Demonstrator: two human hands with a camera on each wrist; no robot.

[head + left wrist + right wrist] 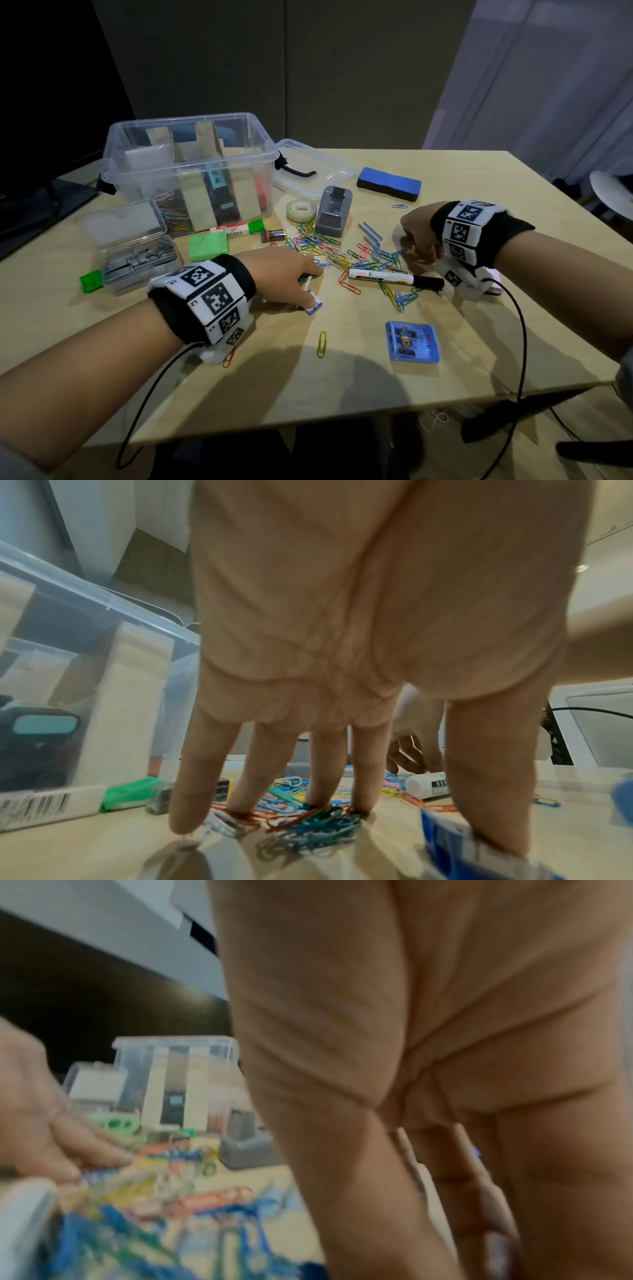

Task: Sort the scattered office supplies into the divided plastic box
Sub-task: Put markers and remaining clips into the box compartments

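The left hand's fingers (192,799) are straight and spread, tips pressing down into the clips (322,246) on the counter (376,363); the thumb rests on a small blue-and-white packet (313,303), with nothing curled round or pinched. The left hand (284,274) lies at the near left edge of the heap. The right hand (419,233) sits at the heap's far right edge with its fingers bent downward among the clips, but its wrist view is blurred and I cannot tell whether it has hold of anything.

The clips lie loose in the middle of the counter, a tangled scatter between the tape dispenser (334,212) and the marker (394,278), with strays nearer the person. The box (191,171) stands at the back left, some clips already showing in its left front compartment.

Judging by their look, the clips are light, stiff wire with a smooth coating, likely to slide on the counter and hook into one another. Single picks would be fiddly. Raking a bunch together with flat fingers, then pinching the clump from both sides, or sweeping it into a cupped palm, seems the better hold. Interlocked clips may trail and drop on the way to the box.
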